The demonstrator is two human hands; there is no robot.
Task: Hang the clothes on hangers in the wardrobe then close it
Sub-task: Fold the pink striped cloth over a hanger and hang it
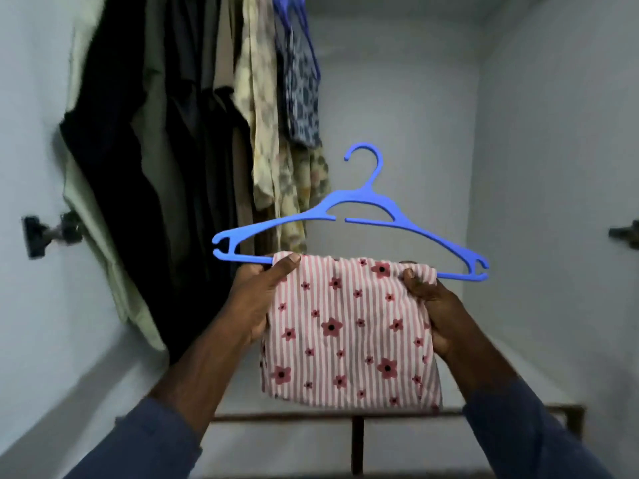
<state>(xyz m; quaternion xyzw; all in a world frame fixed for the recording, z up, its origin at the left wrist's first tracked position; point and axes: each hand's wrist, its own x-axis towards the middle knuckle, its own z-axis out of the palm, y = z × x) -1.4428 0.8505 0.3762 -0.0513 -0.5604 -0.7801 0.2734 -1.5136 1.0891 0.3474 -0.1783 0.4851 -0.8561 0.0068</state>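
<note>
A blue plastic hanger is held up in the middle of the wardrobe, hook upward. A pink-and-white striped cloth with red flowers is folded over its bottom bar and hangs down. My left hand grips the cloth and bar at the cloth's left top corner, thumb on top. My right hand grips the bunched cloth at its right top corner against the bar. Both sleeves are dark blue.
Several hung garments fill the wardrobe's upper left: dark, olive, a pale floral one and a blue patterned one on a blue hanger. Pale walls enclose the space. A dark frame crosses the bottom. Dark fittings stick out from both side walls.
</note>
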